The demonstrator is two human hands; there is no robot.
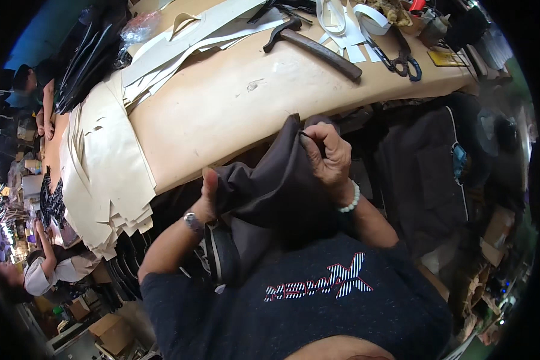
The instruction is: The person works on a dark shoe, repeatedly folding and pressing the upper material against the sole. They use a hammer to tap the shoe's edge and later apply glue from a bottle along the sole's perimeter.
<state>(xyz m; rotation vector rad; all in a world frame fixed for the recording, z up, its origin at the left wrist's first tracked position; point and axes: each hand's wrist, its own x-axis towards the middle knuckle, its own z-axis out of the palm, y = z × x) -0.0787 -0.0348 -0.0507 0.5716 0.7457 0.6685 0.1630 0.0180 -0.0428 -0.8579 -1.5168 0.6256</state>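
Note:
A piece of dark brown cloth (276, 180) hangs in folds between my hands, over my lap at the table's near edge. My right hand (332, 157) pinches the cloth's raised upper edge between thumb and fingers. On the cloth's left side is my left hand (207, 195), thumb up, with its fingers hidden behind the fabric as it grips. A peak of the cloth stands up just left of my right fingertips. Its lower part falls into shadow in front of my shirt.
On the tan worktable (204, 120) lie a hammer (318, 53), scissors (405, 63) and cream pattern sheets (105, 156), which overhang the left edge. Dark cloth with white piping (420, 162) hangs at right. Two other people sit at far left, one near cardboard boxes (111, 333).

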